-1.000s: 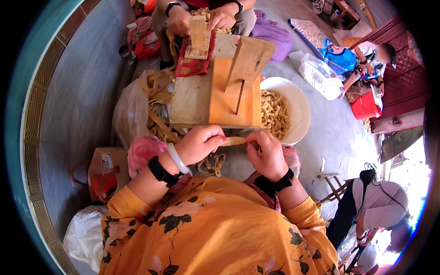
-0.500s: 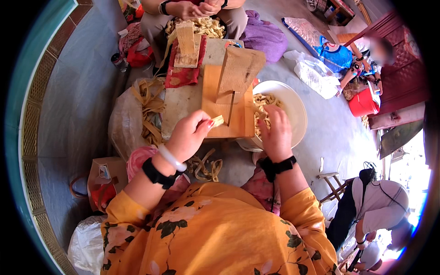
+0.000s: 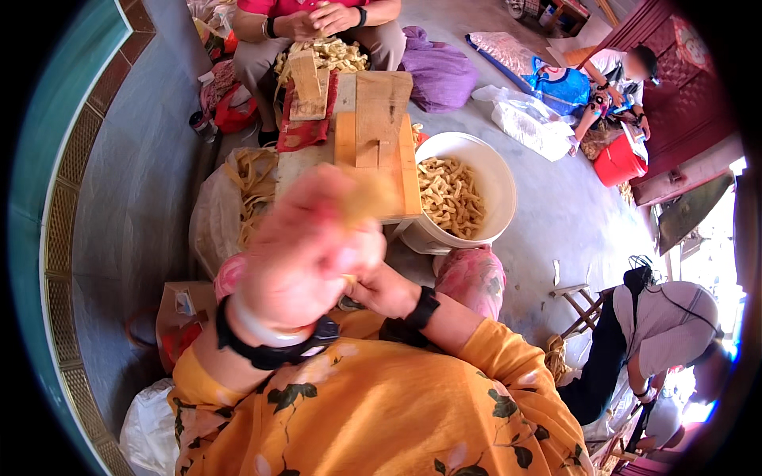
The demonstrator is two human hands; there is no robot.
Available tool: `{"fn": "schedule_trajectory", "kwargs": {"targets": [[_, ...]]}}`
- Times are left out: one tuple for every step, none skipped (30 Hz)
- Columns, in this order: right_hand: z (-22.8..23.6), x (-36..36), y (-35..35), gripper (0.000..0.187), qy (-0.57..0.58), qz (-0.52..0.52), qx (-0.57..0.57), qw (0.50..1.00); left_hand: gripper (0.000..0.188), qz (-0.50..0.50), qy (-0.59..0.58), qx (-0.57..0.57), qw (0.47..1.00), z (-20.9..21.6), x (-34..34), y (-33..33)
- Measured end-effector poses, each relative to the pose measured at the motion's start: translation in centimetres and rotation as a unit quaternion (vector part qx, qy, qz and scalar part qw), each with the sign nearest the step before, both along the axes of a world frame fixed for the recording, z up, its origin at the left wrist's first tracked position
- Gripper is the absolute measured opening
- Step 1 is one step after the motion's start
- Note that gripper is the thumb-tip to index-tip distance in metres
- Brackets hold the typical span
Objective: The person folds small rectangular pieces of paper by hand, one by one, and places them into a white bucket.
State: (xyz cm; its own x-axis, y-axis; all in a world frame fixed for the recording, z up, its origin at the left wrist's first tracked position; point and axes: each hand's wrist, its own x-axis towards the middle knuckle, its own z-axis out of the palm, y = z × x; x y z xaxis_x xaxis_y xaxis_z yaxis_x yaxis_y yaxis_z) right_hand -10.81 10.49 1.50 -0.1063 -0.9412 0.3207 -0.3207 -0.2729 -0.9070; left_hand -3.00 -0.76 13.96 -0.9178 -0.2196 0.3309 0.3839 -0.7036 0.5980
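My left hand (image 3: 305,246), raised close and smeared by motion, has its fingers closed round a blurred pale yellow strip (image 3: 369,194). Just below and to its right is my right hand (image 3: 389,292), with curled fingers partly hidden behind the left hand; a tiny yellow bit shows at their tips, too small to name. Beyond the hands, an upright wooden block (image 3: 382,111) stands on a wooden board (image 3: 401,198). Right of the board sits a white bucket (image 3: 502,178) holding many small folded yellowish pieces (image 3: 452,198).
Left of the bench, a clear plastic bag (image 3: 208,202) holds long yellowish strips (image 3: 252,182). Across from me a person's hands (image 3: 317,20) work above a heap of pieces (image 3: 337,54). A cardboard box (image 3: 178,305) is at my left; another person (image 3: 667,325) bends at lower right.
My left hand has risen toward the camera with the yellow strip. My right hand has left the bucket's side and come down and left, next to the left hand. The view has shifted slightly.
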Motion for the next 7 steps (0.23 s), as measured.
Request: {"fn": "schedule_trajectory", "kwargs": {"targets": [[1.6,-0.3,0.9,0.018,-0.087,0.045,0.072,0.993,0.013,0.034,0.0,0.039,0.999,1.9,1.1,-0.4],[3.4,-0.5,2.1,0.02,-0.176,0.064,0.083,0.979,0.015,0.035,0.066,-0.011,0.997,2.8,1.3,-2.3],[5.2,-1.2,3.4,0.022,-0.176,0.085,0.05,0.979,0.014,0.084,0.103,-0.028,0.991,3.6,2.0,-3.3],[7.6,-1.7,4.8,0.023,-0.219,0.137,0.021,0.966,0.017,0.115,0.114,-0.056,0.985,4.8,3.7,-4.0],[9.6,-2.3,6.0,0.024,-0.231,0.17,-0.014,0.958,0.02,0.131,0.114,-0.099,0.98,4.9,4.7,-3.9],[10.6,-3.4,6.1,0.025,-0.154,0.191,-0.066,0.967,0.023,0.135,0.113,-0.138,0.975,4.3,4.9,-3.6],[10.5,-3.2,6.4,0.025,-0.093,0.081,-0.041,0.992,0.023,0.131,0.113,-0.137,0.975,4.2,4.9,-3.4]]}}
